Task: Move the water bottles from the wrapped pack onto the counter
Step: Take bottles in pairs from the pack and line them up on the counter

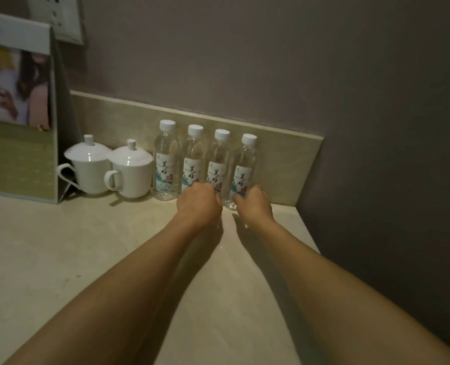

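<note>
At the frame's left stood two lidded white cups, then four upright water bottles along the counter backsplash, with the left hand and right hand curled around the rightmost bottles' bases.

Four clear plastic water bottles with white caps stand upright in a row along the back edge of the beige stone tabletop, touching the backsplash. Left hand wraps the base of the second and third bottles; right hand grips the rightmost bottle's base. Two white lidded ceramic cups sit left of the row, beside a green standing display card at the back left corner.
</note>
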`<state>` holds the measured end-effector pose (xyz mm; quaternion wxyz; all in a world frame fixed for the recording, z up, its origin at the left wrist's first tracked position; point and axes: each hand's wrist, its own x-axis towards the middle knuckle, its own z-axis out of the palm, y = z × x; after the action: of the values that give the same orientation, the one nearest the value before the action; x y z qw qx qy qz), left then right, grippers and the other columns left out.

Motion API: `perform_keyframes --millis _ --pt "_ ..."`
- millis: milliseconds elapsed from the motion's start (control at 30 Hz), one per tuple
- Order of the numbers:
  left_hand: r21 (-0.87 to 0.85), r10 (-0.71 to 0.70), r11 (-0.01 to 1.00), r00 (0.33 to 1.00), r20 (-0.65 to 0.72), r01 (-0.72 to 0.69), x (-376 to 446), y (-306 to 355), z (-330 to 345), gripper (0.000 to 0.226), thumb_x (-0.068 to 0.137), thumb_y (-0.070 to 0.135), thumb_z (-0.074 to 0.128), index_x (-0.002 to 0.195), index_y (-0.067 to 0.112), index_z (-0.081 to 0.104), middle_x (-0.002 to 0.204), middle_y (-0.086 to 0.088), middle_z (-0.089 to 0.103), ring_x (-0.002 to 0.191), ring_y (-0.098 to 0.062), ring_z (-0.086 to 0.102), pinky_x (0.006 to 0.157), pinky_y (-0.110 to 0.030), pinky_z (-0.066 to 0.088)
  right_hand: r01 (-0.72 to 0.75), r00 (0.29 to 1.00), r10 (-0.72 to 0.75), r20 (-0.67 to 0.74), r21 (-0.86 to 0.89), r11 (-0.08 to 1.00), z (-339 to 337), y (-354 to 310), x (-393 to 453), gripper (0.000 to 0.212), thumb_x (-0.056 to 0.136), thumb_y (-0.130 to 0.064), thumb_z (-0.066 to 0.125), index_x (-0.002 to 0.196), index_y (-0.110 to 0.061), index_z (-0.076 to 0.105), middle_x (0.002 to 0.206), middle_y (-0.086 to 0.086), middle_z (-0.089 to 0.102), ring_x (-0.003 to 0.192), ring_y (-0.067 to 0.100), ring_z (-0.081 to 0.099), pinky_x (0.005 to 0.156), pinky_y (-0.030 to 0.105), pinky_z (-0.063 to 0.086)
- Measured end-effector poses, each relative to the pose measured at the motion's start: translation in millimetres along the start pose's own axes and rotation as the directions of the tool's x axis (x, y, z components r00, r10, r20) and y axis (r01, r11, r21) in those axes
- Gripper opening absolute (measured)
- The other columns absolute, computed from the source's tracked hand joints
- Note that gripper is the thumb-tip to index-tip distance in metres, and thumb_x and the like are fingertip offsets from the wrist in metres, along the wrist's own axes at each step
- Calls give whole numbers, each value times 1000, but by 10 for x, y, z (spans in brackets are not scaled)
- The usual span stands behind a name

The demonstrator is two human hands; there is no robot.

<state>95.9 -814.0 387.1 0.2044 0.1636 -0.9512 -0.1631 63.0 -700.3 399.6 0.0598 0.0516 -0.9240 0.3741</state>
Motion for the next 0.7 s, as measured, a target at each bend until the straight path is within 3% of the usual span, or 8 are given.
perform_keyframes --millis 100,267,467,600,700 --pt "6 -3 1000 1000 -17 3 -91 161 -80 28 93 32 49 97 9 65 88 -11 62 82 -30 62 71 -35 52 13 1000 -13 -22 -23 1000 -178 40 -109 38 97 -25 49 125 0 47 131 21 51 120 38 51 93 42 43" --pt "-54 14 998 997 -78 -18 -332 646 -224 31 93 34 46 73 13 56 85 -13 68 79 -32 66 73 -40 57 104 991 -104 -83 -8 995 -642 236 -284 33 96 -16 43 123 2 48 131 22 52 120 38 50 96 38 41" --pt "-112 59 991 987 -152 -76 -715 1372 -215 40 93 35 40 83 6 65 90 -18 68 85 -38 64 71 -38 49 229 955 -206 -212 91 969 -1264 737 -462 37 94 -19 47 128 -5 49 125 17 58 114 33 54 90 35 42" --pt "-158 72 983 987 -144 -95 -1071 1982 -81 42 93 38 39 91 7 67 94 -18 68 88 -39 64 79 -40 54 267 913 -207 -351 132 955 -1749 1299 -574 33 95 -24 49 125 -13 51 108 8 66 89 17 55 73 22 32" --pt "-190 93 975 989 -118 -114 -1340 2468 61 40 93 39 40 97 10 67 98 -16 69 91 -37 64 81 -42 55 267 875 -184 -448 129 955 -2121 1771 -681 29 93 -23 50 121 -13 54 102 7 68 92 22 60 72 21 32"
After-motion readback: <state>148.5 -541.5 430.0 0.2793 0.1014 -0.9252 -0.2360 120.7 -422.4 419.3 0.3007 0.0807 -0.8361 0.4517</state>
